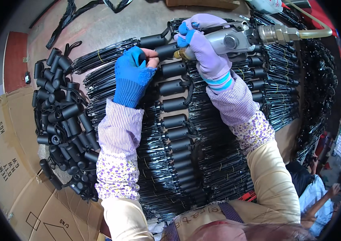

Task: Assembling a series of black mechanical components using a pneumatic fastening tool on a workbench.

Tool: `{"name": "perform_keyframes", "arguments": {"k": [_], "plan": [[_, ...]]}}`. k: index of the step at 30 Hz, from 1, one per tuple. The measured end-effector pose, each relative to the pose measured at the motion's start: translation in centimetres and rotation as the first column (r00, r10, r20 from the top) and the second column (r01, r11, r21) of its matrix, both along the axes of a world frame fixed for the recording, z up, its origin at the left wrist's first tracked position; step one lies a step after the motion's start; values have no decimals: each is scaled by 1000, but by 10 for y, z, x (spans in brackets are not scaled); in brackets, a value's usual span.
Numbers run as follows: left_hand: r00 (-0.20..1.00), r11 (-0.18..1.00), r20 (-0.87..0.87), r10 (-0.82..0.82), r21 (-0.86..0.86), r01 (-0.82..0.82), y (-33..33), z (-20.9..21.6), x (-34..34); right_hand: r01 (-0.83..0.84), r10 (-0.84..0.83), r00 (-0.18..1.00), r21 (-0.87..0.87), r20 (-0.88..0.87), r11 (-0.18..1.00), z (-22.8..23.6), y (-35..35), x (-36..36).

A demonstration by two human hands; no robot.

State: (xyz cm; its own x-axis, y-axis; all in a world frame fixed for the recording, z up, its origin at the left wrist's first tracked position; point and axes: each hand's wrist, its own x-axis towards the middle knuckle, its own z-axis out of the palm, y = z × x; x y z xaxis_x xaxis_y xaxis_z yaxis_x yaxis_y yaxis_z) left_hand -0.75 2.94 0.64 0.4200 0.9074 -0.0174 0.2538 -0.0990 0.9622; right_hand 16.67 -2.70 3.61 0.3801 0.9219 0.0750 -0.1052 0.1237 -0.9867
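My left hand (136, 72), in a blue knit glove with bare fingertips, pinches the left end of a black umbrella handle (167, 51). The handle sits on one of the folded umbrella frames (110, 54), whose dark metal ribs lie in rows. Wrapped in a lilac glove, my right hand (206, 52) grips a grey metal air screwdriver (233, 41). Its brass-coloured nose (181, 54) points left at the right end of that handle. Whether the bit touches the handle cannot be made out. More black handles (173, 87) line up below, several with wrist cords.
Loose black handles (72, 114) are heaped at the left beside a cardboard box (13, 140). An air hose (315, 34) runs from the tool to the upper right. Dark strips (64, 24) lie at the far left. Another person's arm (319, 205) shows at lower right.
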Motion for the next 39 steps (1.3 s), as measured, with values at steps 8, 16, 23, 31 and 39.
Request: {"name": "perform_keyframes", "arguments": {"k": [8, 16, 23, 31, 39], "plan": [[989, 962, 79, 122, -255, -98, -20, -13, -8, -8, 15, 996, 77, -91, 997, 3, 4, -2], [988, 977, 49, 145, -165, -135, -13, -30, -5, 124, -155, 979, 218, 129, 968, -43, 27, -3], [996, 996, 18, 87, -28, -86, -20, -24, -3, 214, -311, 913, 339, 265, 916, -48, 36, 0], [993, 994, 20, 112, -20, -112, -22, -22, -5, 196, -207, 972, 104, 114, 975, -33, 18, -6], [990, 990, 26, 138, -37, -137, -22, -23, -3, 132, -137, 990, 161, 23, 978, -20, 13, -3]]}}
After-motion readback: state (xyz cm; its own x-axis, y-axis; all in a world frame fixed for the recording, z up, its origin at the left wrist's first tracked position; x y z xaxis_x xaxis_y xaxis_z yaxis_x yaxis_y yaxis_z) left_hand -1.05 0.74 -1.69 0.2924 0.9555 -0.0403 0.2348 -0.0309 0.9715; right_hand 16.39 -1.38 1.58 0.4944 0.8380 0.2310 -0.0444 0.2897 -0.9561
